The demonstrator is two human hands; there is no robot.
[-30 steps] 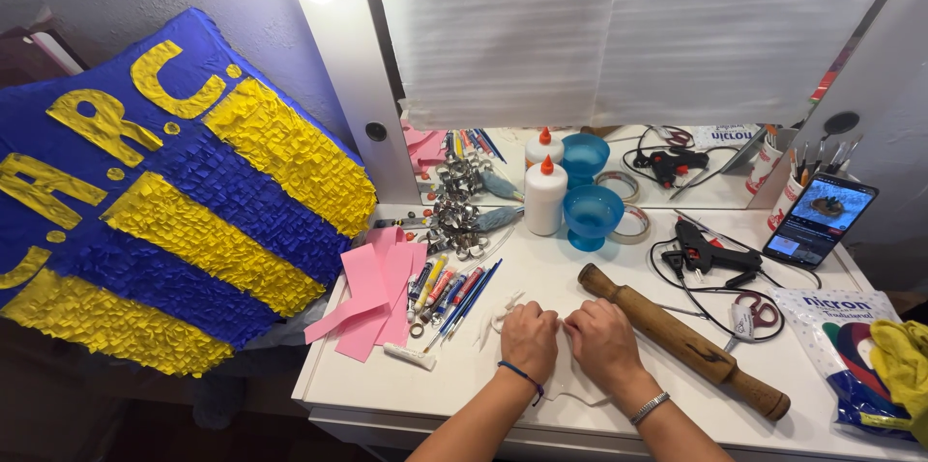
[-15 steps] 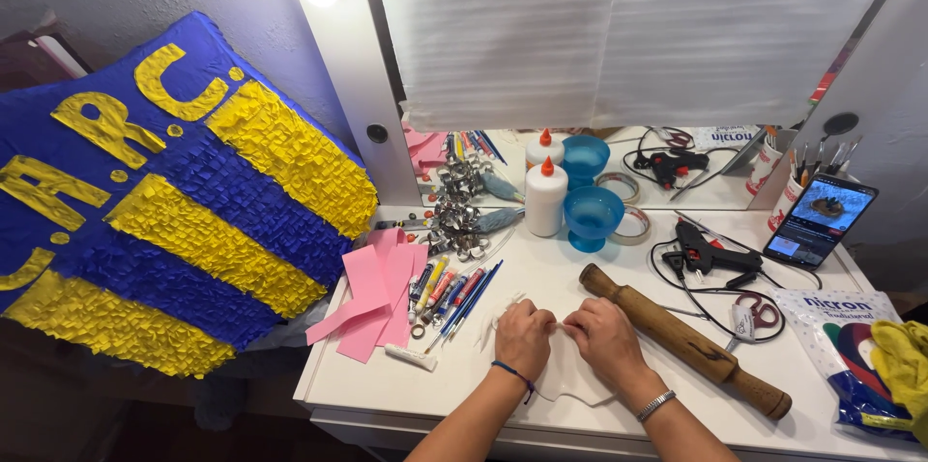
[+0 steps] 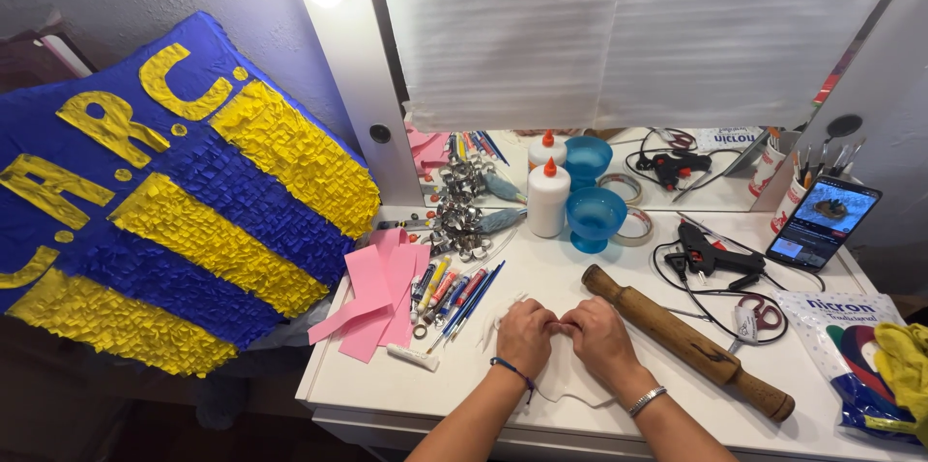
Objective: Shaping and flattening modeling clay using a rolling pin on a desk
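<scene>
White sheet material (image 3: 570, 380), thin and soft-looking, lies flat on the table (image 3: 358, 389) directly under both hands, its far edge gathered where the fingertips meet. The left hand (image 3: 525, 334) and right hand (image 3: 597, 336) are each closed in a pinch on that edge, knuckles touching; the work appears to be at an early stage, most of the sheet still unworked toward the wrists. A wooden rolling pin (image 3: 691, 341) lies just right of the grip, untouched.
</scene>
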